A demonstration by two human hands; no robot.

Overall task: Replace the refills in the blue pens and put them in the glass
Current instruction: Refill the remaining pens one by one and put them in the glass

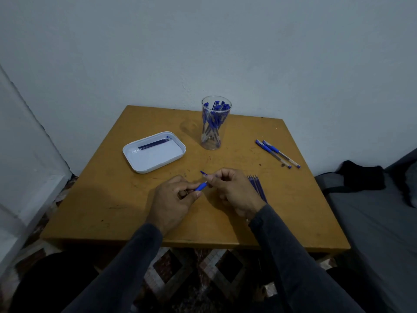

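Near the table's (117, 199) front edge, my left hand (173, 197) grips a blue pen (200, 187) by its barrel while my right hand (232, 188) pinches its tip end. The glass (214, 127) of pens stands at the far edge; spare refills (257, 186) lie beside my right hand.

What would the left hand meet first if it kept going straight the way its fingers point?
Most likely the right hand. The left hand points rightward and slightly away, holding a blue pen whose far end the right hand's fingers already pinch. Depth is hard to judge from one view.
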